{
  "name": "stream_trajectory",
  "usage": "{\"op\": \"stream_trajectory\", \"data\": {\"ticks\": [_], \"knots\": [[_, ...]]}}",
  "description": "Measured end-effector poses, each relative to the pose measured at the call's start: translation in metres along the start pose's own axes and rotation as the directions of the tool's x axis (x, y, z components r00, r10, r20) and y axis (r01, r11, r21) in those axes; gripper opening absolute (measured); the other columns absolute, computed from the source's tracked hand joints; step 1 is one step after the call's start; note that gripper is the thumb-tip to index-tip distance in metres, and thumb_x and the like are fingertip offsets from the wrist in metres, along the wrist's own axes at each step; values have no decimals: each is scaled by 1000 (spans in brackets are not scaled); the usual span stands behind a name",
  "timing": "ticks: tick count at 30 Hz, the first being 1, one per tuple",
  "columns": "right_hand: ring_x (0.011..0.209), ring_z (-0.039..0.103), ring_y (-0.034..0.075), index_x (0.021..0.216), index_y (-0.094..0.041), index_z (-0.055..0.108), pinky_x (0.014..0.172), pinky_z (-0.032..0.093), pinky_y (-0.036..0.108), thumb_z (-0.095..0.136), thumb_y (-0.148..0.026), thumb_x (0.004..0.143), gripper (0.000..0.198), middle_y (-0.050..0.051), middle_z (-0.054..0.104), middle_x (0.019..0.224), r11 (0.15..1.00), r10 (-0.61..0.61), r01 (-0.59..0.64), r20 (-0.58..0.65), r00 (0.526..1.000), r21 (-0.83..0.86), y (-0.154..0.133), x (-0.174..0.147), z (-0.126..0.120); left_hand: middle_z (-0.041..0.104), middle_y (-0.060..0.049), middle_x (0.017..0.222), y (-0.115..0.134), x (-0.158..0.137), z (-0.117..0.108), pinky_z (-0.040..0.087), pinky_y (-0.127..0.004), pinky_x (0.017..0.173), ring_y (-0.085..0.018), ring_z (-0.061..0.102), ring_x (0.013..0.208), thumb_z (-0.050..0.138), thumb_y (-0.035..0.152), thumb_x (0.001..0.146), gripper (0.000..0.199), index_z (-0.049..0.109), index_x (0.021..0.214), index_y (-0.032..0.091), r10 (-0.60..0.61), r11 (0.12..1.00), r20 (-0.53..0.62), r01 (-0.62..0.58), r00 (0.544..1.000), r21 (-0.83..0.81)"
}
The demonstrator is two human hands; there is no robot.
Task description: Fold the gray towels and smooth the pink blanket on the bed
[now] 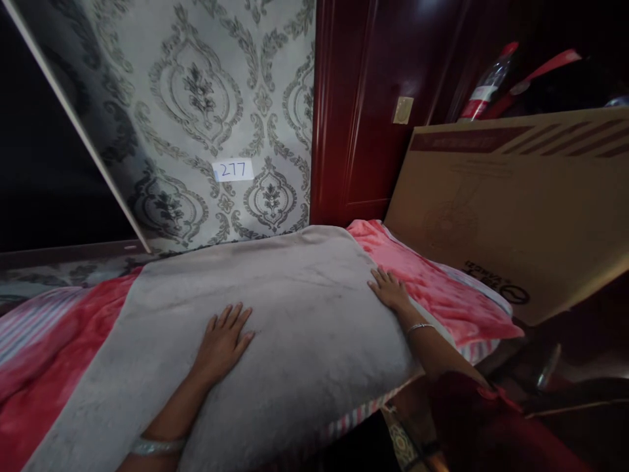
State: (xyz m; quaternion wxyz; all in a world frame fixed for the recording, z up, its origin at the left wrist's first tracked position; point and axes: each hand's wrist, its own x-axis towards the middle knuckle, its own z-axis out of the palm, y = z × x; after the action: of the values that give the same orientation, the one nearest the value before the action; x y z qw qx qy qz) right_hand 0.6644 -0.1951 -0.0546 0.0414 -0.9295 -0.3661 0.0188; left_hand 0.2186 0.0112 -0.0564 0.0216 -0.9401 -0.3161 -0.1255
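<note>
A grey plush cloth (295,341) lies spread out in front of me, nearly flat with faint creases. My left hand (223,342) rests palm down near its middle, fingers stretched and slightly spread. Close to the cloth's right edge, my right hand (390,288) also lies flat on it, fingers apart. Neither hand grips anything. Under the grey cloth a pink-red plush blanket (422,282) shows on the right and again on the left. Striped fabric (42,321) shows beneath the blanket at the far left.
A large cardboard box (515,216) leans at the right, with a red-labelled bottle (491,85) behind it. Patterned wallpaper (265,98) bearing a "277" label (232,170) is behind the cloth, beside a dark red wooden panel (358,131). A black screen (49,164) stands at the left.
</note>
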Motion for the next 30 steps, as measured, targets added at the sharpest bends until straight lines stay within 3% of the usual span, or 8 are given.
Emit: {"op": "stream_trajectory", "data": {"ticks": [3,6,9,11,13,20,25,30], "knots": [[152,19,32,158,-23,30,116,23,61,23,-47,104,60,8,22,166,998,56,-55,-8,998,1,-8,3,-8,41,-11,158,-3,1,3,29,-59,116,-33,35,147,37,52,98,59,47,150,26,3,1000,-15,-3,1000,0],[151,19,33,155,-18,36,116,24,60,24,-45,104,59,13,27,164,1000,17,-16,-95,995,10,-45,0,-12,41,-10,158,-4,1,4,31,-58,116,-33,35,147,37,52,97,58,48,149,27,3,1000,-28,-3,1000,1],[153,15,29,159,-22,29,119,20,54,26,-47,104,60,10,17,167,958,-280,285,-100,955,41,-92,-4,-5,41,-10,158,-4,1,4,31,-58,116,-33,35,147,38,51,97,58,49,149,26,9,1000,-34,-9,999,7],[154,13,26,160,-28,25,121,17,52,26,-49,104,60,5,15,168,859,-505,507,-45,862,76,-113,-3,1,40,-10,158,-5,1,4,31,-59,116,-33,34,148,36,50,98,59,47,150,24,12,1000,-28,-12,1000,11],[154,13,25,160,-30,25,122,14,51,24,-51,104,60,3,16,168,804,-588,587,-22,809,94,-119,5,5,39,-9,159,-6,0,4,30,-59,117,-33,34,148,35,49,98,59,46,150,24,9,1000,-20,-8,1000,19],[153,14,26,160,-27,24,121,14,49,24,-51,104,61,3,15,168,973,-219,220,-13,976,75,-60,68,-5,44,-8,156,-16,-1,13,34,-57,116,-31,37,146,37,51,97,59,46,150,28,37,998,-67,-34,997,52],[153,15,30,160,-21,26,119,16,57,21,-52,103,64,10,18,167,997,-20,20,-10,1000,78,-34,95,-3,43,-6,157,-19,-1,16,35,-56,116,-30,37,146,40,50,96,58,45,151,30,47,998,-69,-43,997,50],[152,17,29,159,-21,26,119,15,57,22,-50,103,63,10,21,167,996,54,-53,-18,998,68,-30,101,1,42,-6,158,-15,-3,15,33,-55,117,-29,37,147,39,46,98,55,45,150,31,28,999,-57,-26,998,43]]}}
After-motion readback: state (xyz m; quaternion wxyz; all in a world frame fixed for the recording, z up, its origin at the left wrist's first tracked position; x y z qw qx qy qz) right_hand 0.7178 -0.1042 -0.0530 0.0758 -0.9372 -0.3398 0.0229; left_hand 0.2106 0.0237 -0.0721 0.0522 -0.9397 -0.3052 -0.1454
